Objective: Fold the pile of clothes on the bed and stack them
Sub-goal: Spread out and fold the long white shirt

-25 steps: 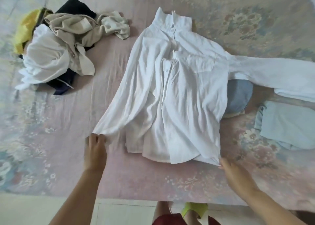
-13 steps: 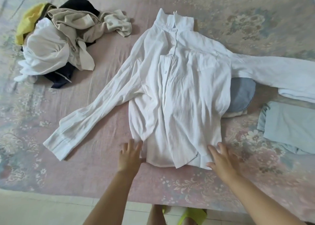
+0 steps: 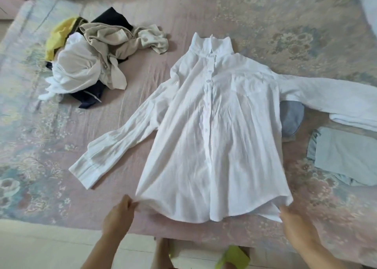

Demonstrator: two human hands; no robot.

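While both hands' fingers [image 3: 130,204] pinch the shirt [image 3: 214,146] hem, its sleeve overlaps folded clothes [image 3: 346,154].

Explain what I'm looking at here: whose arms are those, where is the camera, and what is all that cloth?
No machine here: a person wears a camera on the head, looking down at a bed. The left hand and right hand each pinch a bottom corner of a white shirt, spread flat, buttons up. Far left lies a pile of unfolded clothes. On the right sit folded clothes, one pale blue, waiting to be stacked on.
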